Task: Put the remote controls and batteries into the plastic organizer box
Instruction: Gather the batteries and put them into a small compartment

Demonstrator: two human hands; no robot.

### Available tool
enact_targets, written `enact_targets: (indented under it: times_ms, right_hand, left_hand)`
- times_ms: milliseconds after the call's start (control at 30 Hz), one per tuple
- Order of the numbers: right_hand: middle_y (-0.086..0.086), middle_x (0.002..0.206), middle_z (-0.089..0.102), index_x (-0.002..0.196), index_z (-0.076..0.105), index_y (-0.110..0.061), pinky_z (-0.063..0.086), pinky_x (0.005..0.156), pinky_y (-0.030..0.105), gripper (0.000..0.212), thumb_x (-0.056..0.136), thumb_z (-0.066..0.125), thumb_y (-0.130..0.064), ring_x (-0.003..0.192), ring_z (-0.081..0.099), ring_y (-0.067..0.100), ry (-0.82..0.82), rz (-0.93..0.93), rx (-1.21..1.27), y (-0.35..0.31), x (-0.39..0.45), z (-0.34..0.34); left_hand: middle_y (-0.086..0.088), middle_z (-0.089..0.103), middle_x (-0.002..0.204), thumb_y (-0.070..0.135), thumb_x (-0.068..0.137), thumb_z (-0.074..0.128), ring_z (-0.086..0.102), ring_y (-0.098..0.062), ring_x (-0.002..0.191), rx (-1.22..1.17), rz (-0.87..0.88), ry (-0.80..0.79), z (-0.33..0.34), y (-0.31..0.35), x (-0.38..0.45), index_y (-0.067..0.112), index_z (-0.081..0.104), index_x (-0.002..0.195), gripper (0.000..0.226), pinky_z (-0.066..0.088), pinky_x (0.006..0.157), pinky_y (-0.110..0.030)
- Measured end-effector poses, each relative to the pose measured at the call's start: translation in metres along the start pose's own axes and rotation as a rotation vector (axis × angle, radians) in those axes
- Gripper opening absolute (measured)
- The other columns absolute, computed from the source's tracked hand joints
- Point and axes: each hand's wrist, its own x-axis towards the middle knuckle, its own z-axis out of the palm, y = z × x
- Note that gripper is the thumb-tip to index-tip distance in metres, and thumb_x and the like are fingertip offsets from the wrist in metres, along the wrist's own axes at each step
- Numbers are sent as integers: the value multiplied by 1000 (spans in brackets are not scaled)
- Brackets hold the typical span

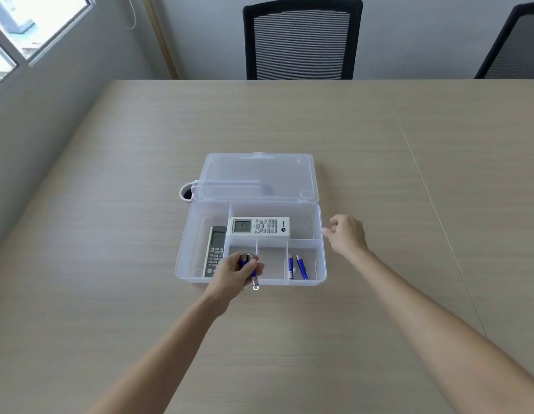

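Batteries (251,271) gripped in left hand (234,274), low centre of frame, over near-left small compartment of box (321,265). Two or so blue cells with silver ends, bunched in closed fingers; one pokes down past front rim. Exact count hard to tell.

To do this step well: lower over the empty near-left cell, or the empty middle one beside it. Tip the cells level with the compartment's long side, front to back, so both lie flat rather than bridging a divider. Release low, fingers opening a little at a time, one cell after the other. Mind the protruding end: likely to catch the front rim if dropped from outside it, so shift slightly up-frame first.

Right hand (346,234), centre right of frame, empty, loosely curled, fingertips at or just beside right wall of box; contact not certain. Good for steadying: light, slick plastic probably slides on table (409,174).

Box: clear, lid (256,177) swung open and lying flat up-frame. White remote (259,226) lies crosswise in rear compartment; grey remote (215,251) lengthwise in left compartment. Two more blue cells (297,266) already in near-right cell. Nothing loose seen on table.
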Motion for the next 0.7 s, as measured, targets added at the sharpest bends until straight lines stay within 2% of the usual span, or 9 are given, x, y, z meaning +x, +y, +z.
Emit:
enact_targets:
  times_ms: [67, 100, 167, 233, 367, 433, 533, 600, 700]
  right_hand:
    - [21, 105, 70, 110, 64, 4, 55, 69, 32, 33, 86, 66, -19, 77, 67, 26, -218, 73, 109, 8, 8, -6]
    - [21, 95, 71, 106, 66, 5, 57, 63, 30, 28, 86, 66, -16, 65, 65, 21, -313, 95, 162, 7, 10, -8]
    - [16, 74, 67, 100, 67, 8, 59, 59, 28, 22, 86, 66, -8, 54, 62, 16, -388, 118, 199, 5, 17, -9]
    - [12, 64, 63, 100, 65, 10, 58, 49, 23, 21, 83, 68, -3, 45, 62, 13, -408, 127, 186, 2, 24, -8]
    - [11, 64, 62, 100, 65, 9, 56, 42, 20, 20, 82, 69, 0, 34, 59, 10, -435, 165, 177, -4, 33, -8]
    - [10, 64, 62, 98, 66, 8, 56, 43, 20, 19, 82, 69, -1, 31, 59, 9, -431, 165, 160, -3, 36, -6]
    - [14, 73, 66, 96, 68, 5, 55, 42, 20, 17, 81, 71, -2, 33, 60, 10, -423, 174, 164, -2, 38, -3]
    - [15, 77, 66, 91, 68, 2, 52, 38, 17, 11, 81, 70, -2, 32, 60, 9, -430, 171, 157, 0, 40, -2]
    - [13, 69, 65, 82, 65, -1, 52, 37, 18, 4, 82, 69, -1, 30, 59, 9, -433, 169, 154, -2, 38, -2]
  left_hand:
    - [-10, 72, 95, 10, 95, 52, 71, -16, 83, 50, -13, -70, 21, 11, 9, 5, 60, 103, 12, 54, 67, -22]
    - [-10, 71, 94, 9, 94, 53, 72, -13, 77, 70, -34, -107, 35, 16, 15, 6, 59, 102, 11, 53, 63, -22]
    - [-9, 68, 90, 4, 93, 54, 70, -8, 66, 114, -76, -155, 62, 22, 27, 8, 54, 109, 17, 52, 54, -20]
    - [-7, 63, 90, 1, 91, 53, 67, -10, 67, 220, -103, -170, 87, 24, 41, 9, 47, 119, 30, 51, 51, -19]
    - [-9, 53, 107, 2, 84, 55, 59, -25, 90, 542, -74, -177, 120, 18, 63, 11, 47, 125, 42, 49, 73, -34]
    - [-11, 55, 109, 1, 84, 55, 54, -25, 91, 549, -75, -113, 129, 17, 69, 8, 52, 119, 35, 47, 74, -31]
    - [-14, 60, 120, 3, 88, 48, 59, -29, 104, 507, -82, -6, 138, 19, 73, 7, 56, 113, 26, 48, 80, -32]
    - [-13, 59, 124, 3, 89, 44, 57, -28, 106, 536, -89, -21, 139, 19, 71, 8, 54, 117, 30, 48, 83, -33]
    - [-12, 53, 125, -2, 87, 41, 54, -29, 110, 620, -117, -110, 132, 19, 63, 10, 50, 124, 40, 46, 78, -31]
